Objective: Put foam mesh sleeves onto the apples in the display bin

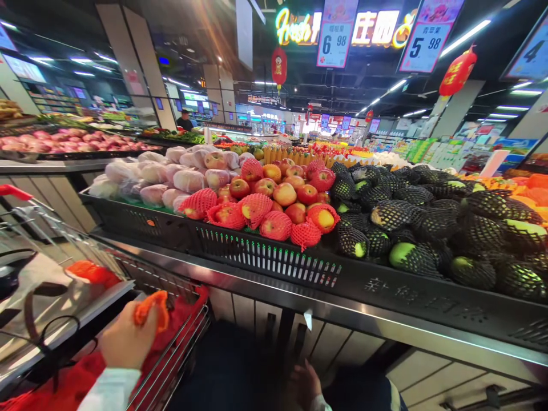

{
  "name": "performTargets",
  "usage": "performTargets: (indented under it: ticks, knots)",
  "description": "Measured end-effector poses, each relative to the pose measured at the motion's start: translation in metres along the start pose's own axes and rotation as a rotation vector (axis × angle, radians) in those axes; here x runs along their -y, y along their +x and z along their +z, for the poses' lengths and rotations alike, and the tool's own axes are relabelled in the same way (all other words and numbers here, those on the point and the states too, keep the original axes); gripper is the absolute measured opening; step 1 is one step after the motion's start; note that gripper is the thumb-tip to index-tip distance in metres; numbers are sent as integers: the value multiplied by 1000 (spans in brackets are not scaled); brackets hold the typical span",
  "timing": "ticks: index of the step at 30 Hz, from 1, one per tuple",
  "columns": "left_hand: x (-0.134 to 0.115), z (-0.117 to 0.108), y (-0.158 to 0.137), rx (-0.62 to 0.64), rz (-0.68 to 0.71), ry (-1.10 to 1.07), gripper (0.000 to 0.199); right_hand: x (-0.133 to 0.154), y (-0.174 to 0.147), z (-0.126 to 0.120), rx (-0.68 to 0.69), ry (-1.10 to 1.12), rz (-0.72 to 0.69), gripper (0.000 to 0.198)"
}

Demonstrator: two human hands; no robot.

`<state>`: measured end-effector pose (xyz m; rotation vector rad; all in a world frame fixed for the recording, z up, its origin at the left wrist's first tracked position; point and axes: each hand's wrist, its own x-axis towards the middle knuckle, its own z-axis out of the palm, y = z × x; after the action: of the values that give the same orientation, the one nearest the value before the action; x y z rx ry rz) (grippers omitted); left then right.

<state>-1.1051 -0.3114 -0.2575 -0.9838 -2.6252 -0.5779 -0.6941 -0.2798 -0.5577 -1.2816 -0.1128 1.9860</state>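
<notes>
My left hand (129, 337) is closed around a crumpled orange foam net (152, 311), held above the shopping cart (188, 337). Whether anything sits inside that net is hidden by my fingers. Red material (171, 325) lies in the cart below, beside another orange bundle (93, 274). Low in front of me, my right hand (306, 383) hangs slightly blurred, fingers loosely apart and holding nothing visible. It is below the black display crate (265, 251) of apples (285, 194), several of them in red foam nets (275, 225).
Bagged pink fruit (188, 180) lies left of the apples; green fruit in black nets (402, 257) lies right. A metal ledge (299, 297) runs below the crates. A bag (38, 291) rests in the cart. Price signs (336, 34) hang overhead.
</notes>
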Motion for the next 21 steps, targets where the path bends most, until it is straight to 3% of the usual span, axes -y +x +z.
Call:
performTargets:
  ticks: [2, 3, 4, 7, 10, 12, 14, 17, 19, 21]
  knots:
    - [-12, 22, -35, -43, 53, -166, 55, -2, -2, 3, 15, -48, -5, 48]
    - [-20, 32, -61, -7, 128, -259, 44, -3, -4, 5, 40, -84, 3, 49]
    - [-31, 41, -91, 107, 200, -310, 35, -4, -6, 7, 77, -119, 21, 52]
    - [-73, 69, -182, 686, 559, -482, 20, -7, -19, 14, 279, -148, 57, 64]
    - [-103, 93, -242, 1024, 689, -461, 16, -12, -34, 16, 544, -136, -4, 71]
    - [-108, 105, -259, 1117, 707, -415, 16, -16, -41, 12, 638, -210, -22, 65]
    - [-105, 114, -261, 1132, 712, -401, 19, -20, -43, 6, 647, -322, -10, 54]
    - [-96, 123, -253, 1095, 673, -367, 32, -24, -37, 0, 543, -389, 9, 40]
    - [-91, 130, -250, 1085, 632, -306, 46, -23, -32, 2, 438, -317, -15, 36]
    - [-86, 137, -249, 1089, 604, -242, 46, -18, -30, 8, 376, -184, -84, 39]
